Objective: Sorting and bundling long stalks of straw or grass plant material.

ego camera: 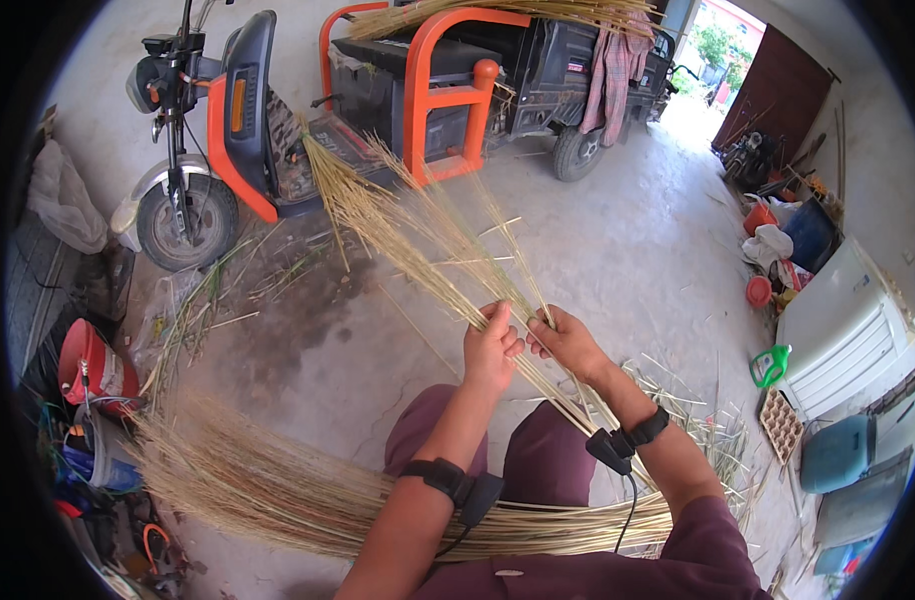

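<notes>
My left hand [491,346] is closed around a bundle of dry, straw-coloured grass stalks [420,262], whose feathery heads point away toward the tricycle. Close beside it, my right hand [566,341] pinches a thinner group of stalks [511,244] between thumb and fingers. The lower stems from both hands run down past my right knee. Across my lap lies a large sheaf of the same grass [337,499], its fluffy heads to the left and its cut ends to the right, partly hidden by my arms.
A cargo tricycle [420,97] with orange rails stands ahead, more stalks on top. Loose grass [195,307] litters the concrete floor [315,352]. Red bucket [97,367] at left; white appliance [847,330], green bottle [771,366], egg tray [781,425] and blue drum [838,454] at right.
</notes>
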A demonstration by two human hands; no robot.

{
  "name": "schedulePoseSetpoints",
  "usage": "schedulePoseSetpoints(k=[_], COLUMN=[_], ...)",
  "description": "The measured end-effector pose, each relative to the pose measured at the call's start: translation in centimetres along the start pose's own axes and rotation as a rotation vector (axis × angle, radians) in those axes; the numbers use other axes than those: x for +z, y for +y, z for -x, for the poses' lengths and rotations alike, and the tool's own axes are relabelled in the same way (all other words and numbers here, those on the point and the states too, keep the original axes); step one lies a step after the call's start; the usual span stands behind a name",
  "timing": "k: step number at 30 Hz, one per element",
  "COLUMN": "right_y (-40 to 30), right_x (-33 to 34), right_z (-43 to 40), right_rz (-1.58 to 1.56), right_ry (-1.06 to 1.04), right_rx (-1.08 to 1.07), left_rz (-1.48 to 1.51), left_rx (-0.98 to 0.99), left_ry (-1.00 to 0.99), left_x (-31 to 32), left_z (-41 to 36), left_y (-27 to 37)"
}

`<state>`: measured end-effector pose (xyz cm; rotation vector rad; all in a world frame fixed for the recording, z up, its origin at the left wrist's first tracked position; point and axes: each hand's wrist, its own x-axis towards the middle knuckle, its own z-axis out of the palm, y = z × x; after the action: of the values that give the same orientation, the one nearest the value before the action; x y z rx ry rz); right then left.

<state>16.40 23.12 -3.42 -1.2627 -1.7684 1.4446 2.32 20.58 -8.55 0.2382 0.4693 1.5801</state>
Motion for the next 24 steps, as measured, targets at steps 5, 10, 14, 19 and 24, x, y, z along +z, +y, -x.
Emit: schedulePoseSetpoints(k=[5,10,14,19,24], right_y=[0.2,-1.3,0.0,-1.9,-2.3], right_x=[-1.8,-4.0,-3.1,-2.4,-2.8], right_z=[-0.3,1.1,2.3,2.9,2.0], right_rz=[0.429,0.612,0.364,0.085,0.075], right_ry=[0.311,0.398,0.152,0.087,0.081], right_rx=[-0.236,-0.15,-0.078,0.108,0.065], left_rz=[0.036,0.039,0.05,0.036,0.015], left_rx=[-0.005,0.0,-0.006,0.015,0.022], left_ry=[0.044,0.072,0.062,0.059,-0.026], left_x=[-0.2,-0.3,-0.4,-0.2,0.0], left_z=[0.0,0.0,0.1,0.2,0.6], left_y=[0.4,0.9,0.8,0.7,0.9])
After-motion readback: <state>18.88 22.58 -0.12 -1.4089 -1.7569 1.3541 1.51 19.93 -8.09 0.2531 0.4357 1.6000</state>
